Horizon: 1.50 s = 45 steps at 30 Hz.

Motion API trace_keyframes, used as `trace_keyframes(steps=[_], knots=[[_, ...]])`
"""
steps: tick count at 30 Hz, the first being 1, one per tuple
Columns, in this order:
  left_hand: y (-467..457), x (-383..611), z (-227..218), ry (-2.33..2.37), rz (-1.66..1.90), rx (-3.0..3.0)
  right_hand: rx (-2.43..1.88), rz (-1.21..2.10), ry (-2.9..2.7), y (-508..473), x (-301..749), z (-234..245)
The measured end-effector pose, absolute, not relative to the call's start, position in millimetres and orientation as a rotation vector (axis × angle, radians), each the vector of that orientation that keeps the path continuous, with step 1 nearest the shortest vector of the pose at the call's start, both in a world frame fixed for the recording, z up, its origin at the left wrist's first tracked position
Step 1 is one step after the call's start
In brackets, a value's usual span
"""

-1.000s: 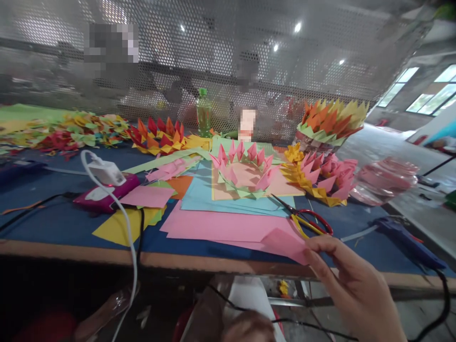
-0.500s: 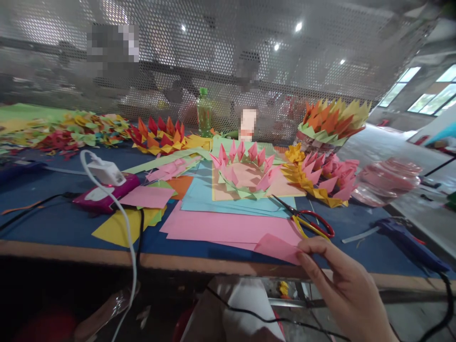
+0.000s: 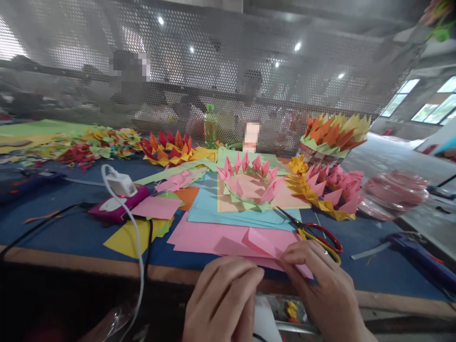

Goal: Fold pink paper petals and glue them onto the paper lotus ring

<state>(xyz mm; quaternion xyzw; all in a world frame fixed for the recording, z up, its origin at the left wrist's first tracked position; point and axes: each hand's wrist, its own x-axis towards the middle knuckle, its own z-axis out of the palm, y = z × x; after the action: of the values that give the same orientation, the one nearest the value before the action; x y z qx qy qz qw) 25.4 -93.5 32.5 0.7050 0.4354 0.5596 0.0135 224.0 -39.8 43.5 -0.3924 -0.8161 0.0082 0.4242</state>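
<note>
A small piece of pink paper (image 3: 259,241) with one side lifted is pinched at its near edge by my right hand (image 3: 322,280). My left hand (image 3: 224,297) is in front of the table edge, left of that piece and apart from it. Its fingers are curled together, and their tips and thumb are hidden from me. Under the held piece lie larger pink sheets (image 3: 213,236). Scissors (image 3: 313,232) with red and yellow handles rest just behind my right hand. A ring of folded pink and green paper points (image 3: 249,203) sits on an orange sheet behind.
A purple power strip (image 3: 119,209) with a white plug and cables stands at left. Glue guns (image 3: 420,261) lie at both sides. Further back are a green-capped bottle (image 3: 210,128), folded paper rings (image 3: 167,152), paper scraps (image 3: 107,145) and a pink plastic jar (image 3: 394,194). A perforated screen (image 3: 213,61) borders the table.
My left hand has come into view from below. My right hand still pinches the pink paper, which now has a lifted flap. The camera view has shifted slightly.
</note>
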Motion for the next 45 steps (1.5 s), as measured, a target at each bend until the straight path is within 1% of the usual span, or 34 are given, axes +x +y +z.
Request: trace_keyframes(steps=[5,11,14,17,19,24,29,39,45], knots=[[-74,19,13,1.416,1.621,2.468,-0.979,0.079,-2.057,-34,217,43],[-61,19,7,1.495,1.435,2.609,-1.089,0.212,-2.075,-29,214,37],[-58,20,1,1.529,1.407,2.626,-1.112,0.038,-2.078,-24,220,30],[-57,19,-4,1.527,1.376,2.62,-1.051,-0.177,-2.203,-21,231,23],[-57,18,-6,1.522,1.32,2.623,-1.011,-0.228,-2.278,-20,237,23],[-54,19,-2,1.593,1.106,2.64,-0.977,-0.073,-2.266,-21,238,33],[-48,22,0,1.638,1.011,2.638,-0.937,-0.006,-2.3,-17,230,37],[-43,14,19,1.551,1.01,2.533,-1.026,-0.02,-2.391,-11,216,29],[-42,6,15,1.489,1.058,2.429,-0.99,-0.075,-2.351,-10,205,38]])
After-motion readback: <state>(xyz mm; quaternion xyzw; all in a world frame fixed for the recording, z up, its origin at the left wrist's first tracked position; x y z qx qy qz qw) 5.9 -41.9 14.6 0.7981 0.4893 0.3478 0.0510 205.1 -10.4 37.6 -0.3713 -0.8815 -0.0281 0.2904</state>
